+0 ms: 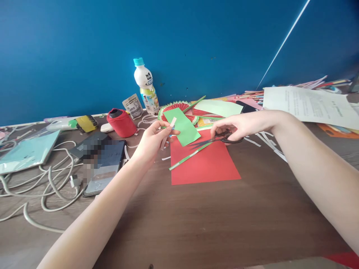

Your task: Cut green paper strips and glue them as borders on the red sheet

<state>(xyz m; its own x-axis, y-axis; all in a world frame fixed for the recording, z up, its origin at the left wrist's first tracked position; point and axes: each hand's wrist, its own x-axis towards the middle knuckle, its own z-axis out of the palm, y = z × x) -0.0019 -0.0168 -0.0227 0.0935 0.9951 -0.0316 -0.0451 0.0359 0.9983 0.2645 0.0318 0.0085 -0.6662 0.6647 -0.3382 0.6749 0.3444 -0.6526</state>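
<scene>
My left hand [157,138] is closed in a pinch, with a short white strip [173,122] standing up from its fingertips. Right behind those fingers is a piece of green paper [185,129]; whether they grip it too I cannot tell. Dark-handled scissors [200,143] are in my right hand [234,127], the blades pointing left over a sheet of red paper [204,164]. A narrow green strip [189,157] with a pale band lies across the red sheet below the blades.
Red-and-green folded paper fans [176,106] lie behind the hands, near a drink bottle [147,87] at the blue wall. Left are a red-wrapped roll [121,123], a phone [105,168] and cables [53,183]. Paper scraps and a printed sheet [303,106] lie right.
</scene>
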